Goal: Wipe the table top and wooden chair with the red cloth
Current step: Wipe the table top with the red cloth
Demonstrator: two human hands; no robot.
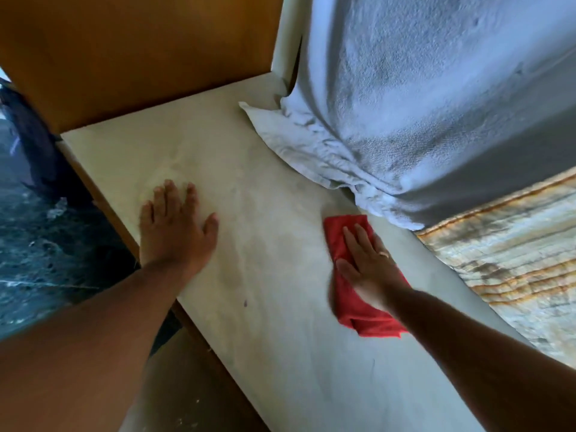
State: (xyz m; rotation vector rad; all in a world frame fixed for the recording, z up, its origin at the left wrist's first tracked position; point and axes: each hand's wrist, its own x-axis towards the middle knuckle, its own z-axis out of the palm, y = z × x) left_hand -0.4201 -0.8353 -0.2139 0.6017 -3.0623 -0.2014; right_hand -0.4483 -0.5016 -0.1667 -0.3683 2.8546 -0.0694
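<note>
Head view. My right hand [367,263] lies flat, fingers spread, palm pressing the red cloth [358,275] onto the worktop [265,244]; no pinch, just an open grip bearing down. The cloth is folded into a rough oblong, its long axis running from near me toward the white towel [405,120], and its far end sits just short of the towel's crumpled hem. My left hand [174,226] is splayed flat and empty on the worktop, well apart from the cloth on the side away from the towel, apparently bracing.

The worktop is pale, smooth and matte, with faint grey smudges between my hands. The unwiped stretch lies from the cloth toward my left hand, so I judge the right hand should sweep that way. Towel: nubby terry, draped. The chair is not in view.
</note>
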